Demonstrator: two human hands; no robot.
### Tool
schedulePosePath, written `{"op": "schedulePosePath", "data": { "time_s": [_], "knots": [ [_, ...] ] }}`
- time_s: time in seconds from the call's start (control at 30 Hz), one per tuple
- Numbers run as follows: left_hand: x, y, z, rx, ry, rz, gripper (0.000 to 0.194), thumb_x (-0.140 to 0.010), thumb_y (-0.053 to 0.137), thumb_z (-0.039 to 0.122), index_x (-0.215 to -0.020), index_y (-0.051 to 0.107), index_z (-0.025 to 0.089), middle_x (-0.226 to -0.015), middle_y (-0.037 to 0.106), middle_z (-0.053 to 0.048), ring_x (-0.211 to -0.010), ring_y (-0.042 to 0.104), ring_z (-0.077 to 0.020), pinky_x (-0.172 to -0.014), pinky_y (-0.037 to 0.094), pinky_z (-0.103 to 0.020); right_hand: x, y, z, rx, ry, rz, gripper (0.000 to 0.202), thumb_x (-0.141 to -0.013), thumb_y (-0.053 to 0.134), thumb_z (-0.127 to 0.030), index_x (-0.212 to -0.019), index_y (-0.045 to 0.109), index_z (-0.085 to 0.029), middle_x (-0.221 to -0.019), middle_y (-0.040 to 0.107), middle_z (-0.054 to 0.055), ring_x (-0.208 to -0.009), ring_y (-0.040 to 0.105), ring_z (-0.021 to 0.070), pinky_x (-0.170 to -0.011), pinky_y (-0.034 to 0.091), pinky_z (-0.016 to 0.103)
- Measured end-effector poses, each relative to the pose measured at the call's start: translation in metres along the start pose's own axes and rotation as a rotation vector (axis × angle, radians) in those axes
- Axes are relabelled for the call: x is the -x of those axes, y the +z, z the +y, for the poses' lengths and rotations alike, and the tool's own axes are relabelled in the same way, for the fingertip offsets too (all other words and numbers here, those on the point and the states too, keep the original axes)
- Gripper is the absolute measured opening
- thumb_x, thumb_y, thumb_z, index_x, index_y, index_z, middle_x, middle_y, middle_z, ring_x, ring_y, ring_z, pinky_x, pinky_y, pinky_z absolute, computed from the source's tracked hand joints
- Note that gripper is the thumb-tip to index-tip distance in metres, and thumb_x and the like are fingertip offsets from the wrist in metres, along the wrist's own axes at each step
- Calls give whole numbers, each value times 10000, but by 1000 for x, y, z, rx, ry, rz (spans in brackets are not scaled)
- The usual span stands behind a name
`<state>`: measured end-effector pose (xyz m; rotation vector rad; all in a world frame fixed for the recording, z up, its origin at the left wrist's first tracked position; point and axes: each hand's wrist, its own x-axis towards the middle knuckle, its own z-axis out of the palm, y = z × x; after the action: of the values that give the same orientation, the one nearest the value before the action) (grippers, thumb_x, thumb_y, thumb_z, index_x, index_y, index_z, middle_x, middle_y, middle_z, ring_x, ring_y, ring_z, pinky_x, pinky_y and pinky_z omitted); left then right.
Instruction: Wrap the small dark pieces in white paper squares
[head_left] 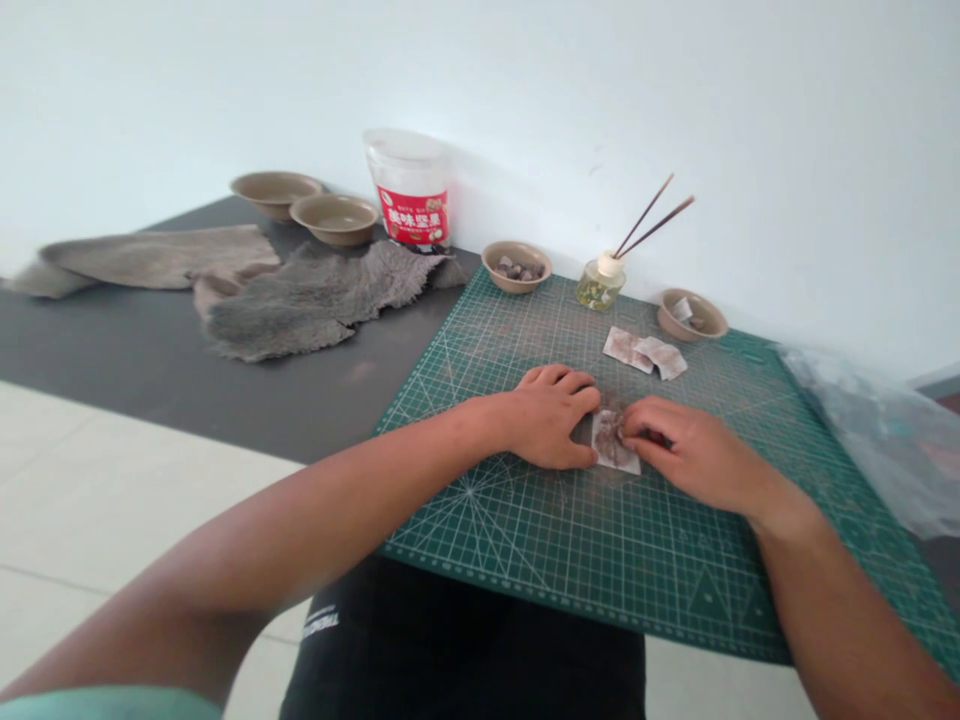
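Note:
A small white sheet (615, 456) smeared with brown dust lies on the green cutting mat (517, 520). My left hand (551, 415) rests on the mat at the sheet's left side, fingers spread, with the thumb and index fingertips at its edge. Over the right part of the sheet, my right hand (679, 445) is closed in a pinch, its fingertips low against the smeared surface. Whatever sits between those fingertips is mostly hidden and too small to name. Just behind, two more brown-smeared white sheets (628, 348) overlap on the mat.
Along the wall stand a bowl of small brownish pieces (516, 284), a reed diffuser (600, 284) and a bowl with white scraps (697, 325). Clear plastic (885, 430) lies at right. Left are grey cloths (315, 300), two bowls (337, 232) and a red-labelled tub (411, 190).

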<state>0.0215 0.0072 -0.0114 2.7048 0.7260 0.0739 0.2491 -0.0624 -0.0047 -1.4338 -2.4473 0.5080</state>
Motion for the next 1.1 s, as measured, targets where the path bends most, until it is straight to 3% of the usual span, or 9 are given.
{"op": "schedulePosePath", "data": {
  "time_s": [0.07,0.23,0.4,0.57,0.77,0.93,1.1],
  "knots": [
    [0,0,0,0,13,1,522,-858,555,588,-1225,496,221,-1549,355,-108,-1433,270,-361,-1147,252,-527,1,1,-2,-27,-15,-35,110,-970,532,-221,-971,637,-255,-1029,671,25,-931,637,196,-831,502,351],
    [0,0,0,-14,-5,18,552,-854,560,588,-1265,481,227,-1551,353,-110,-1425,275,-372,-1139,250,-549,-1,-1,-3,64,29,47,107,-963,545,-217,-1019,628,-252,-1050,667,25,-954,639,207,-858,490,371],
    [0,0,0,-4,14,5,528,-859,545,599,-1226,498,222,-1550,357,-105,-1430,272,-358,-1150,243,-525,1,-1,-8,-51,-63,-93,128,-977,529,-204,-963,642,-262,-1042,667,4,-967,631,175,-858,496,322],
    [-1,2,-1,-13,-14,16,562,-850,560,592,-1269,482,226,-1553,354,-105,-1431,261,-379,-1142,241,-552,0,-1,-2,57,25,68,95,-962,544,-203,-961,632,-239,-1007,661,30,-922,632,202,-845,488,365],
    [0,0,0,-7,17,3,535,-859,548,596,-1227,502,211,-1556,349,-113,-1434,263,-361,-1151,243,-522,2,-2,-8,-40,-71,-74,125,-973,530,-212,-923,640,-247,-1009,667,22,-933,629,189,-838,493,339],
    [0,1,1,-24,-19,11,567,-862,550,584,-1289,478,218,-1559,343,-114,-1432,260,-373,-1142,245,-550,-1,-3,-5,48,37,53,80,-946,565,-195,-933,633,-236,-974,655,19,-892,623,192,-814,482,352],
    [0,1,0,-10,13,12,544,-852,551,601,-1232,503,214,-1552,358,-106,-1429,275,-360,-1149,255,-522,2,-2,-8,-66,-68,-103,99,-959,564,-217,-904,639,-248,-973,667,3,-901,629,172,-805,488,316]
  ]
}}
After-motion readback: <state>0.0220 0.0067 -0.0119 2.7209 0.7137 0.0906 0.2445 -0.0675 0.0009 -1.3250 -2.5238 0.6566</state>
